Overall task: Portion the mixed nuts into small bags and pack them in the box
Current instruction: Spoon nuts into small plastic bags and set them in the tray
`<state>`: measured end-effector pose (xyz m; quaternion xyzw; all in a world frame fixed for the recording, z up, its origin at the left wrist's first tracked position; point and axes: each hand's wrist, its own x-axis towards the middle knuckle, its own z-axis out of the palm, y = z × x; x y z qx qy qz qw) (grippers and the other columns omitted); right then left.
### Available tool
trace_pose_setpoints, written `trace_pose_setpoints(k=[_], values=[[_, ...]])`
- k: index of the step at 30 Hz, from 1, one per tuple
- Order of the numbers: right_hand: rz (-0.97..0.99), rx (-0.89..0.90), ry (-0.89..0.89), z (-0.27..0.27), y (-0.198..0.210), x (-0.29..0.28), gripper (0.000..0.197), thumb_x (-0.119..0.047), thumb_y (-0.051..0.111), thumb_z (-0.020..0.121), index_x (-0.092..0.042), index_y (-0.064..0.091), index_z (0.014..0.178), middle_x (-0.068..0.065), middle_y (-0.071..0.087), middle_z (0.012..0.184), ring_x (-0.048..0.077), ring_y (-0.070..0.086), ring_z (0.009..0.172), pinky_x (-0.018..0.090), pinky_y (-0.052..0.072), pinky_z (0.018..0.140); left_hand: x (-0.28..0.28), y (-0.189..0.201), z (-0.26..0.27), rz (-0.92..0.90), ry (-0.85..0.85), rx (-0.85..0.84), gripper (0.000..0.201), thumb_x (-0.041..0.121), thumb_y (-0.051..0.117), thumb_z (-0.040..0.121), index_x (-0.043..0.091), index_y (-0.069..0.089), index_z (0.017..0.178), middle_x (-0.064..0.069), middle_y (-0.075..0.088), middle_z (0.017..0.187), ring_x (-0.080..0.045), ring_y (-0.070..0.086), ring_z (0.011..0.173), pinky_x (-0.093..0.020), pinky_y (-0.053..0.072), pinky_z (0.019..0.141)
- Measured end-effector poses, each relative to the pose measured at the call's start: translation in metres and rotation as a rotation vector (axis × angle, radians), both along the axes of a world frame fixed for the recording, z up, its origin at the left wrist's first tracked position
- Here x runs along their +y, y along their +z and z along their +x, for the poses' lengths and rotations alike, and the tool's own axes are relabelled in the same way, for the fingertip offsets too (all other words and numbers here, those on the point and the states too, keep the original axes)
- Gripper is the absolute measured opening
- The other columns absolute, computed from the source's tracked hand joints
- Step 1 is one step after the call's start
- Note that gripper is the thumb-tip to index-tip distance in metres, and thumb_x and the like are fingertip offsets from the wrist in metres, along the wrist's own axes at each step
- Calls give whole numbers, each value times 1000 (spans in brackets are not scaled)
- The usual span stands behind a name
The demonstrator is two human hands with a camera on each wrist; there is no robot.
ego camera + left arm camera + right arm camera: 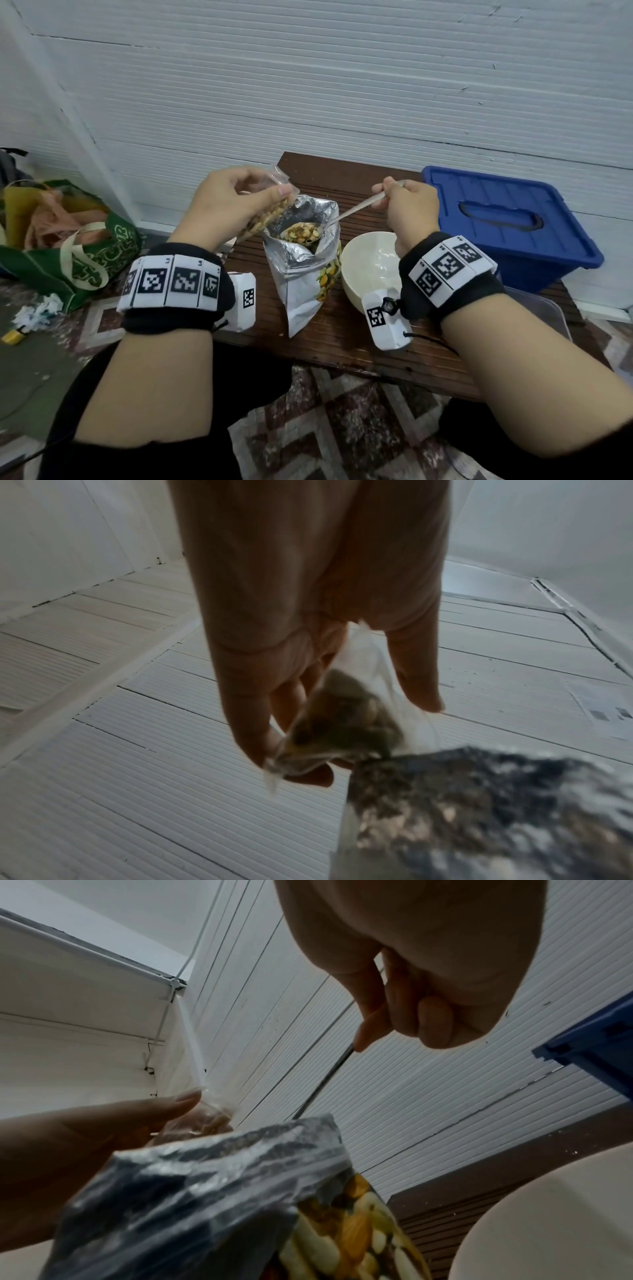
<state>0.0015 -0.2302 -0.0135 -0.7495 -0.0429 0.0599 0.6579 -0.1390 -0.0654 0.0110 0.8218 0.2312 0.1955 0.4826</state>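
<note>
A silver foil pouch of mixed nuts (301, 270) stands open on the brown table (376, 349). My left hand (233, 202) holds a small clear bag (270, 212), partly filled with nuts, tilted just left of the pouch mouth. In the left wrist view the small bag (346, 729) is pinched between my fingers (253, 723) and thumb. My right hand (404, 202) grips the handle of a metal spoon (356, 212); its bowl, heaped with nuts (301, 233), sits inside the pouch mouth. The right wrist view shows the spoon handle (329, 1074) dipping behind the pouch (205, 1191).
An empty cream bowl (370, 270) stands right of the pouch. A blue lidded plastic box (510, 219) sits at the table's far right, a clear container (544, 308) in front of it. A green tote bag (68, 240) lies on the floor at left. A white wall is behind.
</note>
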Motion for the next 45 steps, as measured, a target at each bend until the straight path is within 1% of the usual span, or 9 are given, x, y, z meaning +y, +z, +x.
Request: trace_pose_setpoints(k=[9,13,20,23,26,32,36,39,45], values=[[-28,-104,-111,16,31,-8,38,-17,47,98,-17,61,63,-9,61,62,-1,55,67,15,41,66,3,3,-4,79,-76,71,23,37,81,69,30,67,87,15,66,82,13,58,62,-3,41,51],[-48,-130,-68,17,36,-3,42,-15,47,98,-19,58,57,-9,62,67,-3,54,66,13,39,63,-1,3,0,138,-114,125,31,36,84,65,40,58,81,21,63,85,13,55,77,-1,37,61],[-104,-134,34,9,36,14,34,-18,47,99,-14,60,67,-9,63,70,-7,53,63,10,38,60,-1,-2,4,199,-154,157,41,37,83,66,32,66,102,24,60,89,12,50,82,-6,34,63],[-113,-135,41,7,40,19,30,-16,49,98,-10,64,73,-8,62,69,-9,53,55,2,36,49,-2,-3,5,194,-155,147,41,37,83,65,31,67,102,23,60,89,11,51,81,-6,36,62],[-143,-154,42,5,44,21,31,-16,50,97,-9,65,70,-5,63,67,-4,54,63,6,35,52,-4,-4,7,173,-166,140,39,37,83,65,33,65,99,21,61,89,9,52,82,-2,38,58],[-170,-192,54,3,48,27,30,-16,54,94,11,69,93,13,72,94,6,57,68,12,38,54,-6,-8,10,126,-138,108,41,40,84,62,31,66,98,14,66,95,-3,61,94,-23,51,84],[-158,-255,95,-4,53,30,30,-20,50,97,-10,69,76,-1,67,75,6,59,73,14,40,63,-9,-9,11,141,-105,51,36,40,83,65,32,65,95,20,64,88,13,57,80,-3,43,66],[-49,-410,149,-10,58,29,29,-20,50,97,-20,64,72,-5,67,75,9,62,70,21,50,74,-11,-9,12,121,-70,7,37,42,82,66,30,66,97,17,65,89,7,59,82,-8,45,69],[184,-708,118,-9,68,15,22,-14,49,97,-17,60,78,-11,65,80,-1,59,65,16,48,66,-5,-8,10,44,7,-22,29,44,77,71,30,59,89,17,59,90,5,54,86,-11,43,66]])
